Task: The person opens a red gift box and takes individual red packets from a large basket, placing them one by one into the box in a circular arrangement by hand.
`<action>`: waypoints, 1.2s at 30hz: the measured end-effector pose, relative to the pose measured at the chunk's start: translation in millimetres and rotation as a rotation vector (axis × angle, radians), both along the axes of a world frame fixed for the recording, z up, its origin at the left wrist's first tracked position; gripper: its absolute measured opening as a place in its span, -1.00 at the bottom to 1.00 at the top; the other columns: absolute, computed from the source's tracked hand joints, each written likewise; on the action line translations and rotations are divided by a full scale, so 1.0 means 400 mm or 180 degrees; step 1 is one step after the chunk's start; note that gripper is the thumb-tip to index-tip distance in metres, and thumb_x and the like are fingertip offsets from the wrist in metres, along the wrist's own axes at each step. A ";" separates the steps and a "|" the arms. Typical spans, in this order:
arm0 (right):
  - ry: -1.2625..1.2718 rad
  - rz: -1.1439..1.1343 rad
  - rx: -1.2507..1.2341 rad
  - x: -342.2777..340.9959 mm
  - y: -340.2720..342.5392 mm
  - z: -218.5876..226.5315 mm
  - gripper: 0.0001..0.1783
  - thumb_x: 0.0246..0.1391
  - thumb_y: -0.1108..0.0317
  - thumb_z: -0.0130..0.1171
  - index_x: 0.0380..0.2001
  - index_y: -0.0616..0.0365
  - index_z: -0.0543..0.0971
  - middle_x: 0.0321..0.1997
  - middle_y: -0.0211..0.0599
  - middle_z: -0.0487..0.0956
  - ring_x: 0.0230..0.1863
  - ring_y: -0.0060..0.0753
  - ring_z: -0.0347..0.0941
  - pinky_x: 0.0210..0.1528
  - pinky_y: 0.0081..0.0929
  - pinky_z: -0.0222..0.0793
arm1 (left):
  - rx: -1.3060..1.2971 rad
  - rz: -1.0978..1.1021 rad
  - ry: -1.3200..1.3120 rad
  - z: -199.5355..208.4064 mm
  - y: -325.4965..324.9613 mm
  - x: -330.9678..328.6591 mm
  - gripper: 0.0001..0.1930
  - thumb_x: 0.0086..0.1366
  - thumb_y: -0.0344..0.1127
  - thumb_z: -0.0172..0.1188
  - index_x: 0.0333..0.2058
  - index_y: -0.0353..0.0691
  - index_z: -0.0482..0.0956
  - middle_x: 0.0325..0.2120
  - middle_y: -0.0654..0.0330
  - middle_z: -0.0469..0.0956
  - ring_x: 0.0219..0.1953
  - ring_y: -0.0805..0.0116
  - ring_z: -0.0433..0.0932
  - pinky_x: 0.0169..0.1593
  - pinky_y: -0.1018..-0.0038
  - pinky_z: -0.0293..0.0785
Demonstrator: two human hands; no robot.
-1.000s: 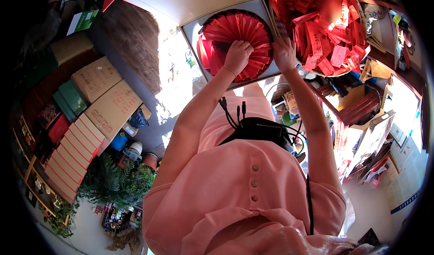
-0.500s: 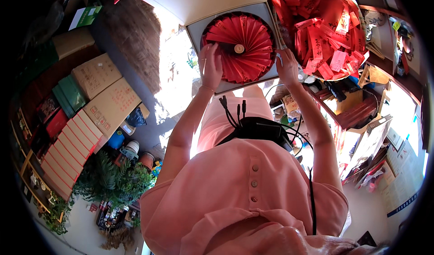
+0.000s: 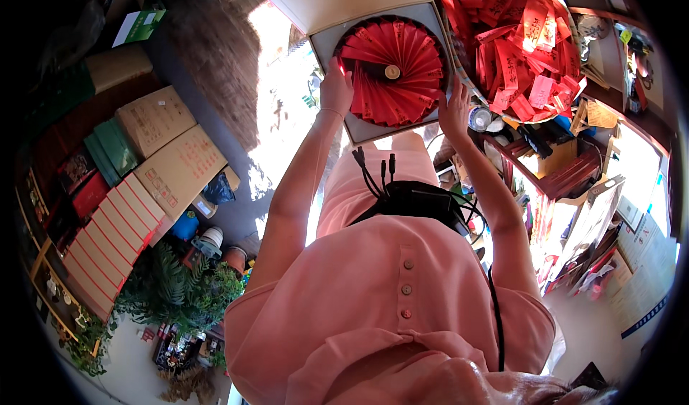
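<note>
Sunlight cuts across the dark wooden floor (image 3: 208,60) at the upper left, and stacked cartons (image 3: 172,157) fill the left side of the frame. At the upper right sits a round heap of loose red slips (image 3: 509,64). Just left of it, at the upper centre, the open box (image 3: 324,44) shows its grey lining, its pale lid (image 3: 359,0) raised at the far side. Within it lies the ring of red slips (image 3: 402,107), pleated like a fan, a dark uncovered wedge on its left.

At the box's left edge is the left hand (image 3: 336,89), at its right edge the right hand (image 3: 453,112); how tightly either hand's fingers close is hidden, so I cannot tell. Steadying the box seems the step here: even pressure on both sides, kept level, should spare the pleats, and fingertips are best kept outside the ring. Dark cables (image 3: 392,164) hang near the near edge and deserve clearance. Smallest, a pale disc (image 3: 392,72) marks the middle, a handy check that the folds stay centred.
</note>
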State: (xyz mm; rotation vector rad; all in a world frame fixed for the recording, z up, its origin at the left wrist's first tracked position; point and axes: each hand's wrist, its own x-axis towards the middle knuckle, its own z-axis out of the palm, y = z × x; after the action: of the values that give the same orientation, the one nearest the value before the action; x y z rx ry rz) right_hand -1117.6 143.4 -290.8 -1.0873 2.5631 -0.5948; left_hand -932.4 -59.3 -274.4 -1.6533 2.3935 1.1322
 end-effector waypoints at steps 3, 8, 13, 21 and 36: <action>0.0612 0.0110 0.0238 -0.011 -0.070 0.023 -0.33 0.03 0.44 -0.02 0.23 0.23 0.09 0.10 0.06 0.26 0.13 0.12 0.18 0.11 -0.09 0.15 | -0.0283 0.0251 0.0277 -0.079 -0.005 -0.001 -0.64 0.23 -0.40 -0.02 -0.02 -0.39 0.22 -0.33 -0.27 0.50 -0.26 -0.20 0.51 -0.18 0.08 0.45; 0.0610 0.0345 -0.0266 -0.055 -0.128 -0.022 -0.34 0.01 0.49 -0.10 0.23 0.32 0.06 0.22 0.09 0.17 0.26 0.10 0.07 0.26 -0.13 0.02 | -0.0407 0.0350 0.0423 -0.107 0.002 -0.010 -0.68 0.20 -0.41 -0.01 -0.06 -0.34 0.26 -0.40 -0.25 0.51 -0.32 -0.24 0.50 -0.26 0.01 0.40; 0.0478 0.0498 -0.0470 -0.086 -0.147 -0.069 -0.32 -0.02 0.53 -0.13 0.23 0.37 0.04 0.29 0.12 0.09 0.33 0.11 -0.02 0.34 -0.18 -0.08 | -0.0425 0.0307 0.0518 -0.091 0.020 -0.002 -0.72 0.20 -0.42 -0.03 -0.10 -0.33 0.29 -0.42 -0.22 0.51 -0.34 -0.24 0.49 -0.28 0.02 0.40; 0.1075 0.0724 -0.0471 -0.111 -0.229 -0.027 -0.38 -0.04 0.53 -0.09 0.18 0.23 0.21 0.21 -0.08 0.25 0.25 -0.02 0.14 0.26 -0.21 0.06 | -0.0619 0.0594 0.1258 -0.146 0.029 0.003 -0.65 0.19 -0.43 -0.04 -0.03 -0.33 0.27 -0.34 -0.25 0.50 -0.26 -0.23 0.49 -0.21 0.08 0.40; 0.0659 0.0663 -0.0105 -0.233 -0.412 -0.024 -0.67 -0.08 0.34 0.25 -0.22 0.14 0.42 -0.14 -0.16 0.45 -0.05 -0.03 0.39 -0.13 -0.16 0.44 | -0.0525 0.0691 0.0912 -0.116 0.016 -0.028 -0.80 0.18 -0.49 -0.02 -0.20 -0.36 0.32 -0.47 -0.23 0.49 -0.37 -0.22 0.49 -0.32 0.05 0.39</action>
State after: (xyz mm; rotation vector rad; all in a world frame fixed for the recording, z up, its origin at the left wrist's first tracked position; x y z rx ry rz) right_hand -1210.8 -21.5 -300.5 -1.4748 2.5698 -0.4964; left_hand -943.8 -52.8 -320.8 -1.9660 2.5888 1.3168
